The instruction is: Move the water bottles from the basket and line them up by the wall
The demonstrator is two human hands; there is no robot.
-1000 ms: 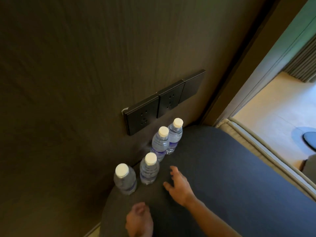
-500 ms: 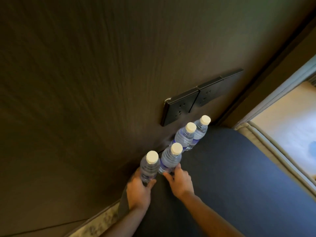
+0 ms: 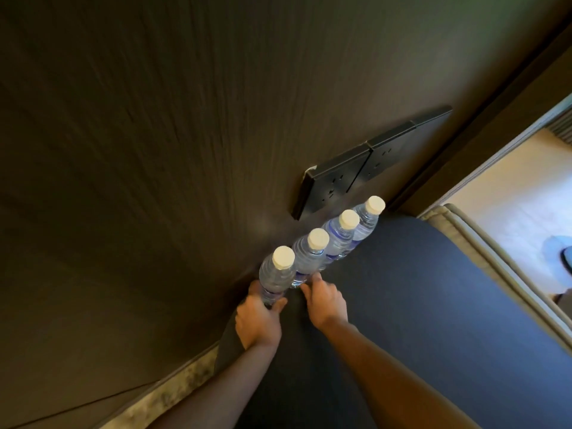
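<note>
Several clear water bottles with white caps stand upright in a row along the dark wall [image 3: 154, 150], on a dark grey round surface [image 3: 418, 305]. My left hand [image 3: 258, 320] is wrapped around the base of the nearest bottle [image 3: 275, 277]. My right hand [image 3: 323, 300] rests its fingertips against the base of the second bottle [image 3: 309, 258]; it does not wrap around it. Two more bottles [image 3: 340, 239] [image 3: 368, 221] stand further along, close together. No basket is in view.
A black bank of wall sockets [image 3: 356, 178] sticks out from the wall just above the bottles. To the right runs a padded beige edge [image 3: 483, 252], with pale floor [image 3: 510, 205] beyond it. A speckled stone strip [image 3: 173, 388] lies at lower left.
A second ago both hands were off the bottles, which stood unevenly. My hands reached in; the left took hold of the nearest bottle, the right touched the second. The bottles now stand tighter in line.
</note>
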